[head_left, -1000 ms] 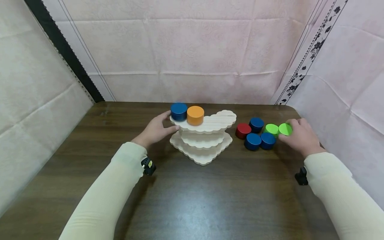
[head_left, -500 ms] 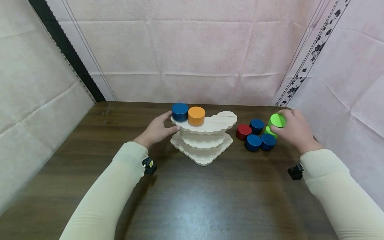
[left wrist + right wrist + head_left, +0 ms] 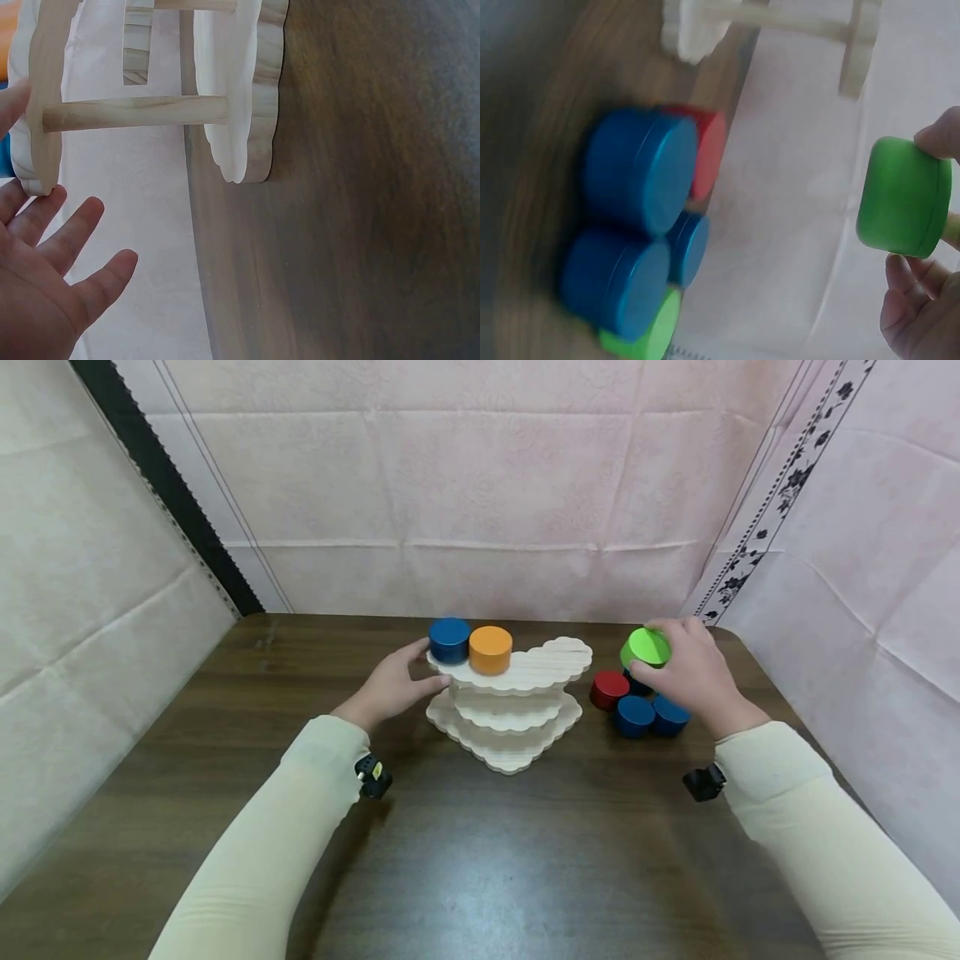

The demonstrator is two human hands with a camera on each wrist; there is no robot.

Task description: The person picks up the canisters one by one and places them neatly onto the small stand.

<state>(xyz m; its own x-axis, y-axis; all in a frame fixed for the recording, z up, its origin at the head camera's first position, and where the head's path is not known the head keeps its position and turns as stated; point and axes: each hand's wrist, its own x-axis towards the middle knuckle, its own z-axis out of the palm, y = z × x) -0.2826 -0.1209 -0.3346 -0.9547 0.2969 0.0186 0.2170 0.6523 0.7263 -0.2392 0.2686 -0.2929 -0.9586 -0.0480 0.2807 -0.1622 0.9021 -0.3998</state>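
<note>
My right hand (image 3: pixel 693 664) holds a green round tin (image 3: pixel 645 647) between thumb and fingers, raised over the cluster of tins. The lid seam of that tin shows in the right wrist view, with the thumb on one side and fingertips on the other. My left hand (image 3: pixel 393 685) grips the left end of the top tier of a white wooden stand (image 3: pixel 551 662) with scalloped edges. In the left wrist view the thumb lies over the tier (image 3: pixel 41 82), with the other fingers spread at its edge. A blue tin (image 3: pixel 450 641) and an orange tin (image 3: pixel 491 650) stand on that tier.
Right of the stand, a red tin (image 3: pixel 609 690) and several blue tins (image 3: pixel 635 716) sit close together on the brown table (image 3: pixel 480 860). Another green tin (image 3: pixel 652 334) stands beside them, hidden in the head view. Pale cloth (image 3: pixel 495 510) hangs behind the table.
My right hand has lifted the green tin from the right end of the cluster and carried it left, over the other tins. The left hand stays at the stand.
</note>
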